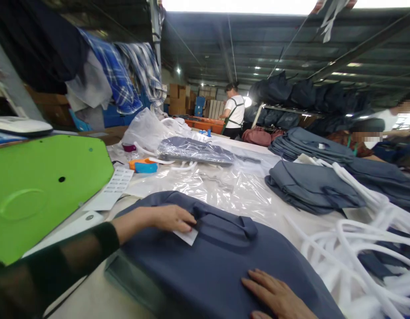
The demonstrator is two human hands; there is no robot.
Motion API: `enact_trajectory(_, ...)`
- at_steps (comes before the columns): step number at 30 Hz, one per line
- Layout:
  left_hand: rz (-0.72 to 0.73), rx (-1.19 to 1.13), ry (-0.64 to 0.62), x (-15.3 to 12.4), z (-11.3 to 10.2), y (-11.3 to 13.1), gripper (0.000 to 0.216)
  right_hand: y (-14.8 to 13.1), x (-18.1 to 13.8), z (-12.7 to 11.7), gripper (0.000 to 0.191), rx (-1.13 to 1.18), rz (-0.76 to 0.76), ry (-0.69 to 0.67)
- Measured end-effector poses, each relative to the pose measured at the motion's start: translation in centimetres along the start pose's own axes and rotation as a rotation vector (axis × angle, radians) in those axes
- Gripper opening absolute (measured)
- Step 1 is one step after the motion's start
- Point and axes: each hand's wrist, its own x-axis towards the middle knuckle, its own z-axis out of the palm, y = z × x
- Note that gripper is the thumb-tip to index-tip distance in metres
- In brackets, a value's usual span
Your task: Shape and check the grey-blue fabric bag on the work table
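At my far left a glossy green plastic panel point(35, 190), rounded at its edge, leans over the worktop point(101, 305). My left hand point(169, 218), in a sheer black sleeve, pinches a small white paper tag point(187, 236) against the slate-blue bag point(211, 261), just beside its stitched handle loop. The bag is smooth woven cloth, lying flat before me on the worktop. My right hand point(278, 297) lies open, palm down, pressing the cloth. Behind it, crinkled clear plastic sheeting point(224, 186); to the right, folded blue bags point(311, 188) and a tangle of white foam cords point(367, 248).
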Motion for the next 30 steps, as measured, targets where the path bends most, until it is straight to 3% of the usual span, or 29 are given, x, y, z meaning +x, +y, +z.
enact_trajectory(3, -0.026, 0.051, -0.028, -3.0, 2.4, 1.4, 0.050, -1.8, -1.3, -1.5, 0.059, 0.047, 0.075, -0.006)
enact_trajectory(7, -0.037, 0.113, 0.038, -6.5, 3.7, 2.1, 0.060, -3.6, -3.4, -1.7, 0.071, 0.032, 0.157, -0.097)
enact_trajectory(9, -0.067, 0.199, 0.017, -7.8, 4.3, 1.5, 0.071, -3.6, -4.0, -0.6, 0.075, -0.101, 0.201, -0.085)
enact_trajectory(13, -0.155, 0.410, 0.070, -8.5, 7.0, -0.4, 0.079, -2.1, -4.2, 2.6, 0.071, -0.441, 0.275, 0.097)
enact_trajectory(19, -0.213, 0.612, 0.180, -8.0, 11.5, -1.2, 0.087, -1.1, -4.9, 6.1, 0.072, -0.546, 0.255, 0.205)
enact_trajectory(22, -0.223, 0.566, 0.203, -7.8, 12.0, -2.2, 0.088, -0.2, -5.3, 5.9, 0.076, -0.443, 0.212, 0.217)
enact_trajectory(26, -0.151, 0.289, 0.236, -7.1, 10.2, -4.3, 0.076, 3.0, -6.8, 3.2, 0.075, -0.082, 0.118, 0.351)
enact_trajectory(30, -0.097, 0.189, 0.341, -6.3, 8.7, -4.8, 0.057, 5.6, -8.9, 3.4, 0.097, 0.264, 0.184, 0.505)
